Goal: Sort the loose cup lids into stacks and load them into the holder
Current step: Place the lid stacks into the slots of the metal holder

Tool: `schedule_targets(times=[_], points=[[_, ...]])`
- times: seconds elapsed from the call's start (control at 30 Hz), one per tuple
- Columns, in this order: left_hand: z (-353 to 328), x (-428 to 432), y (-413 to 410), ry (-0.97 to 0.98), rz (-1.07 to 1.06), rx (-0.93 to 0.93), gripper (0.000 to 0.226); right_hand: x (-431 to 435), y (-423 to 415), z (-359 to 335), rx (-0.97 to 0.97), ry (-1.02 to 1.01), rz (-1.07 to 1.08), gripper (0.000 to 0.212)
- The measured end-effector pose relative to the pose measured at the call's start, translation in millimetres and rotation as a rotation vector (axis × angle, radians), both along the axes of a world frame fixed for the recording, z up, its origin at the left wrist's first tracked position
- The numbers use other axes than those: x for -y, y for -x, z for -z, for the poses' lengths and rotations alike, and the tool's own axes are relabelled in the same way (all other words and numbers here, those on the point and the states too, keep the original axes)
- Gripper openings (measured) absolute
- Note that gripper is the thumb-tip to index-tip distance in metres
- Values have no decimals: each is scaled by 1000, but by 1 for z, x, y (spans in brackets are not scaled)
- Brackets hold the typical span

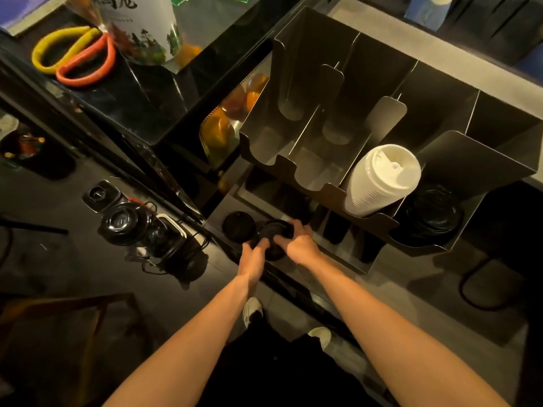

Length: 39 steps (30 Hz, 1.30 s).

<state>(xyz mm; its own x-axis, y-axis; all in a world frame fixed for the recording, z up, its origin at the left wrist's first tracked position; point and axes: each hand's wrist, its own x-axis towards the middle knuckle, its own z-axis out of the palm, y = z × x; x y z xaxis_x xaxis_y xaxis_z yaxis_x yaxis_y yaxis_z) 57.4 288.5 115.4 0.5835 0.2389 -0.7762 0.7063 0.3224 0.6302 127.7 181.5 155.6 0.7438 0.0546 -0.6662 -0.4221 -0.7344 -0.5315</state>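
Centre frame: my left grip (255, 249) and my right grip (296, 240), fingers curled, clasp one round black plastic cup lid (274, 239) from either side; whether others sit beneath it I cannot tell. A second loose black lid (238, 226) lies just left of it. At upper right, the grey sheet-metal holder (305, 39) carries two stacks in its right-hand slots: one white lid stack (382, 180) and one black lid stack (432, 215).
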Motion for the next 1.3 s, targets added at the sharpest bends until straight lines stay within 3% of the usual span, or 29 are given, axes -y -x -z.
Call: schedule_targets(times=[0.1,0.27,0.37,0.5,0.67,0.83,0.9,1.0,1.03,1.17,1.3], points=[[-1,-4,4,12,2,-13,89,5,4,4,-30,-35,25,67],[-8,-8,5,-30,-27,-1,28,10,1,7,-113,-116,20,82],[-11,-10,4,6,-54,23,12,11,-1,10,-169,-139,3,94],[-13,-13,7,16,-57,45,25,11,2,12,-186,-165,-9,110],[-11,-14,12,89,-65,42,54,14,8,15,-162,-192,-22,114],[15,-17,16,133,-67,-2,108,22,16,22,-136,-274,31,105],[20,-17,16,137,-76,-26,107,23,19,23,-132,-286,48,103],[-6,-14,12,199,-140,33,62,27,22,16,-120,-330,76,93],[-17,-14,10,233,-158,59,58,28,21,11,-113,-346,74,90],[-42,-18,10,353,-105,135,79,36,17,-11,-35,-372,36,84],[-59,-25,5,359,1,217,82,41,12,-41,72,-350,9,88]])
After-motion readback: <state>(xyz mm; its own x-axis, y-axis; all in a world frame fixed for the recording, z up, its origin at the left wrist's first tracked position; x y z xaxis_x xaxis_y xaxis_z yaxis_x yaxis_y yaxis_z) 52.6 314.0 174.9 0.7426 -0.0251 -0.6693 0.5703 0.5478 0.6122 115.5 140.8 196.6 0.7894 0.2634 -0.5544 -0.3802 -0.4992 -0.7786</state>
